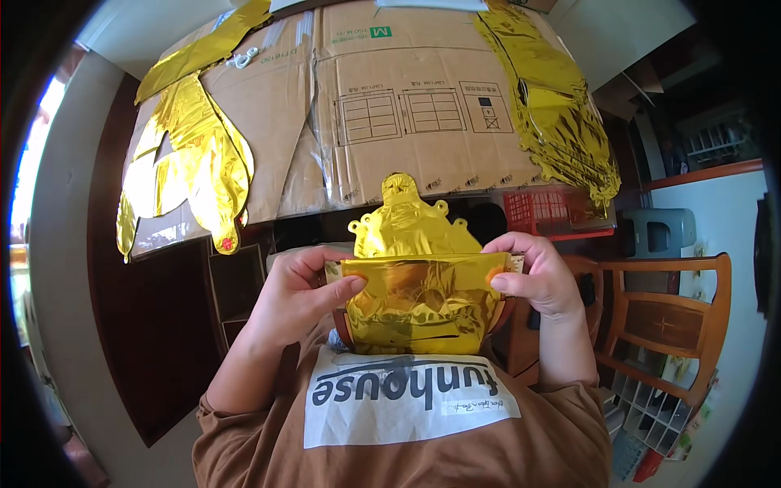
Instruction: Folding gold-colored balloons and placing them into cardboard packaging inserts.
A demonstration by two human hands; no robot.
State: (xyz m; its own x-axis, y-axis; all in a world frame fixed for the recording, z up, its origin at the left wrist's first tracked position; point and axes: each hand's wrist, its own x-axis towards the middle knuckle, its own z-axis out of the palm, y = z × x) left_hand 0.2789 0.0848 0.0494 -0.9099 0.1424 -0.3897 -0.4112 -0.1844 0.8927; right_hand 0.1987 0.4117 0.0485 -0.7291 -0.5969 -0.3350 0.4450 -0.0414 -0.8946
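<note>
Gold foil balloon (419, 297) between both hands

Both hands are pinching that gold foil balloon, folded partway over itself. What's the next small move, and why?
Probably press the fold flat, sliding the thumbs outward along the crease. The gold foil balloon is doubled over, its lower half still puffy and wrinkled, its tabbed top sticking up behind. The left hand and right hand grip only the fold's two ends, leaving the middle unpressed. Flat balloons already lie on the cardboard.
</note>
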